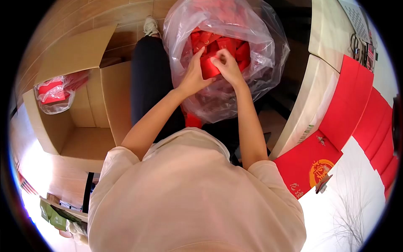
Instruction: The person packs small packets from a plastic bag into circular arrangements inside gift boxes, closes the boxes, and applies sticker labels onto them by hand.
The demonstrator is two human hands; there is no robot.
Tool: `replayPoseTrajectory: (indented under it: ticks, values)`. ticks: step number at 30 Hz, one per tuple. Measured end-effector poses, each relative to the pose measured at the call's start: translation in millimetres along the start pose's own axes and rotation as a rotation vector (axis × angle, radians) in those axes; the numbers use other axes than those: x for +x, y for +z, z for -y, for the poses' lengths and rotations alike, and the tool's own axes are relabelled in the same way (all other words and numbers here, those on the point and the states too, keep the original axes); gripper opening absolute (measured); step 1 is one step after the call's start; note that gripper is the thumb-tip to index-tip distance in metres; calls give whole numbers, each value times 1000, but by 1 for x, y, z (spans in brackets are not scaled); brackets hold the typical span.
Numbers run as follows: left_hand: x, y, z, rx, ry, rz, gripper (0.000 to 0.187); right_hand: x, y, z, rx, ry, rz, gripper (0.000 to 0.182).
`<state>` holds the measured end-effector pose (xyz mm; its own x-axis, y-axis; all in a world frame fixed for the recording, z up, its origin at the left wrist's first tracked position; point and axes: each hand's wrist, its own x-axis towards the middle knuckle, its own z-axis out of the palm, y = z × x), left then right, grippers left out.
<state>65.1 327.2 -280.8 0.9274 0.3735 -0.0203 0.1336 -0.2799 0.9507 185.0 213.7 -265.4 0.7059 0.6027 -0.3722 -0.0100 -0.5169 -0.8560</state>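
Note:
A small, smooth red box-like piece [209, 66] is between my hands, over the mouth of a large clear plastic bag [262, 46]. My left hand [194, 74] wraps its left side, with the thumb along the lower edge and the fingers up the far side. At its upper right edge, my right hand [228, 68] is closed in a pinch, and whatever lies between those fingertips is too small to make out. Many similar red pieces [226, 43], some with gold marks, fill the bag around and beyond my hands.
On my left stands an open cardboard box [86, 136] with a plastic-wrapped red bundle [52, 92] inside its far left corner. To my right, red printed sheets [308, 161] and red folded panels [346, 103] lie over a pale table [294, 109]. My leg [151, 84] is beside the bag.

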Motion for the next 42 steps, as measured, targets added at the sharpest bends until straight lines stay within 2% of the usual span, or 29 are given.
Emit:
replayPoseTrajectory:
  ticks: [1,2,3,4,5,6,7,8,9,10,14,16,17,19,21,22,23,25,27,28,29,30,32,36,38,39,41,42]
  values:
    - [3,1,3,-184,-111,102,91,3,-3,6,-4,7,-3,27]
    - [6,2,6,-364,-221,202,97,9,-8,12,212,221,97,32]
    - [9,5,7,-367,-223,204,97,13,-10,18,429,434,197,38]
    - [12,7,8,-343,-263,115,99,20,-7,9,405,390,15,50]
    - [14,8,9,-316,-302,23,100,37,-3,-41,54,331,-235,52]
    - [17,6,7,-313,-308,20,100,43,-3,-61,-285,272,-329,56]
    - [21,0,3,-461,-454,60,98,46,-3,-68,-622,206,-416,63]
    - [25,-7,-1,-609,-601,99,96,50,-3,-75,-616,210,-406,63]
    - [25,-9,-1,-758,-747,136,95,52,-2,-76,-690,245,-316,71]
    - [24,-8,2,-753,-757,128,95,54,0,-77,-763,277,-225,79]
    - [24,-4,9,-890,-834,100,84,65,-1,-65,-827,345,-179,79]
    - [26,-1,11,-938,-868,81,80,62,-3,-52,-903,219,-232,76]
    - [26,0,14,-941,-870,48,77,59,-6,-45,-905,223,-239,76]
    - [26,3,19,-947,-874,23,74,46,-11,-33,-724,225,-156,72]
    - [26,7,22,-989,-909,2,74,27,-11,-22,-64,356,70,63]
    - [24,8,22,-931,-904,-2,74,14,-5,15,339,484,215,54]
    - [24,7,21,-933,-904,11,74,8,3,9,546,506,267,43]
    - [25,2,16,-949,-878,31,74,14,3,-6,334,518,175,37]
    - [28,-7,1,-1011,-859,40,76,32,6,-64,-249,141,-169,30]
    - [28,-7,2,-1038,-865,21,76,36,6,-70,-430,165,-193,39]
    - [28,-7,2,-1065,-871,4,77,37,10,-77,-429,165,-195,39]
    - [29,-7,3,-1066,-868,6,77,36,18,-94,-575,219,-130,47]
    - [29,-8,7,-907,-911,-79,65,32,29,-93,-817,346,-9,69]
    - [27,-2,19,-907,-878,-160,63,32,26,-89,-709,395,58,65]
    - [27,0,19,-825,-842,-194,63,30,7,-71,-226,378,-38,54]
    - [28,-2,18,-828,-843,-184,63,28,-7,-63,-229,383,-46,54]
    - [30,-8,15,-901,-837,-193,73,26,-36,-46,-99,339,77,43]
    - [30,-9,18,-890,-865,-160,73,20,-42,-32,-291,280,3,37]
